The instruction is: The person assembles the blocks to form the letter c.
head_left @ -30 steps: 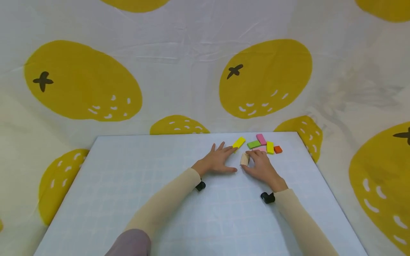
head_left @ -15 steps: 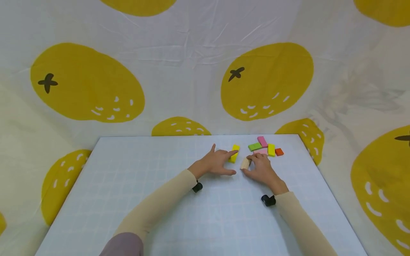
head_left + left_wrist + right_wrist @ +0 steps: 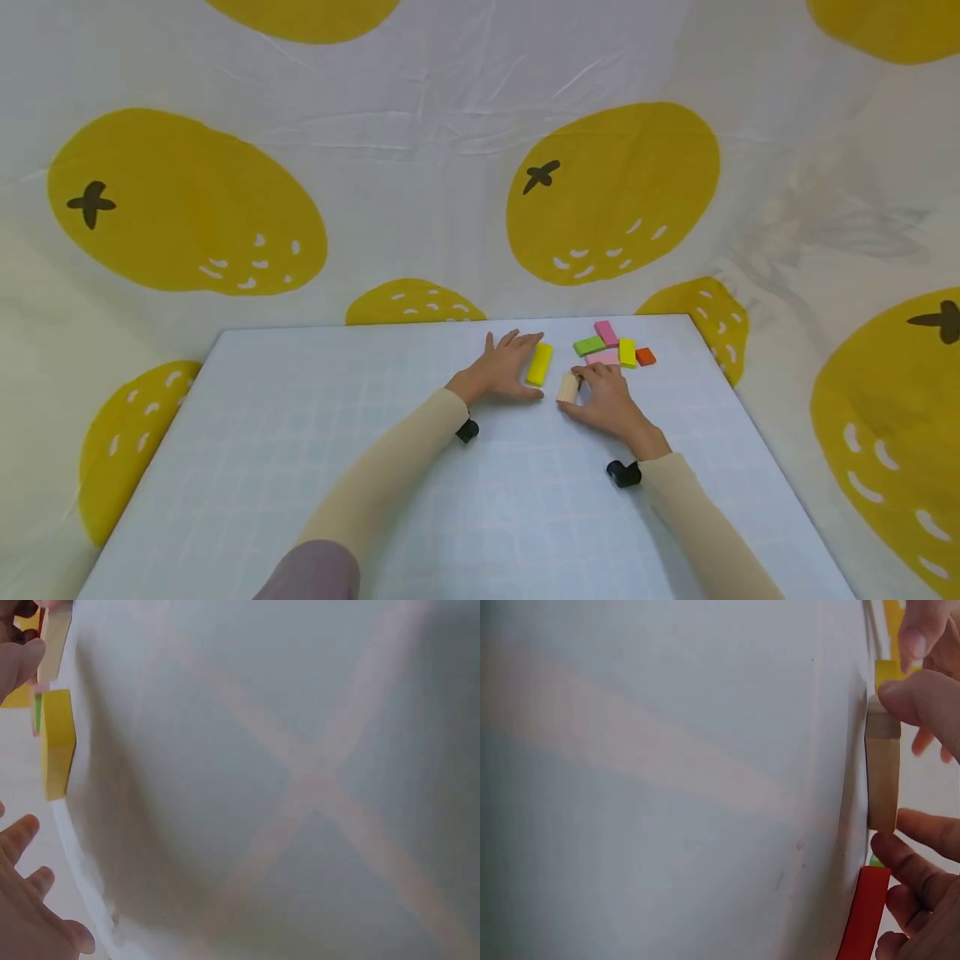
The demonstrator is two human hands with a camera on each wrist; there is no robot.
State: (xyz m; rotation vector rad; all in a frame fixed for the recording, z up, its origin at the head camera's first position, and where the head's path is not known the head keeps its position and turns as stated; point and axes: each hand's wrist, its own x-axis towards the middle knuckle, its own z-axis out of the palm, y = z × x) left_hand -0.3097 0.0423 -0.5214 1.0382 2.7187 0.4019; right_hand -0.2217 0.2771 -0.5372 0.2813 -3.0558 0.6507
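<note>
Fingers spread, my left hand (image 3: pixel 498 367) is just left of a long yellow block (image 3: pixel 539 365), with index finger and thumb near its two ends. In the left wrist view a gap shows between the left hand (image 3: pixel 30 900) and the yellow block (image 3: pixel 58 742). My right hand (image 3: pixel 609 402) holds a plain wooden block (image 3: pixel 569 387) by its ends, thumb on the near end and fingers at the far one. The right wrist view shows the thumb touching one end of the wooden block (image 3: pixel 883 772) and fingertips at the other.
Behind the right hand lie a green block (image 3: pixel 589 346), a dark pink block (image 3: pixel 606 333), a light pink block (image 3: pixel 602 357), a shorter yellow block (image 3: pixel 627 352) and an orange-red block (image 3: pixel 646 357). The table's far edge (image 3: pixel 420 324) meets a fruit-print cloth (image 3: pixel 420 208).
The long yellow block has slid towards me and left, and turned straighter. My left fingers have come off it. The wooden block, in my right hand, has shifted slightly towards me.
</note>
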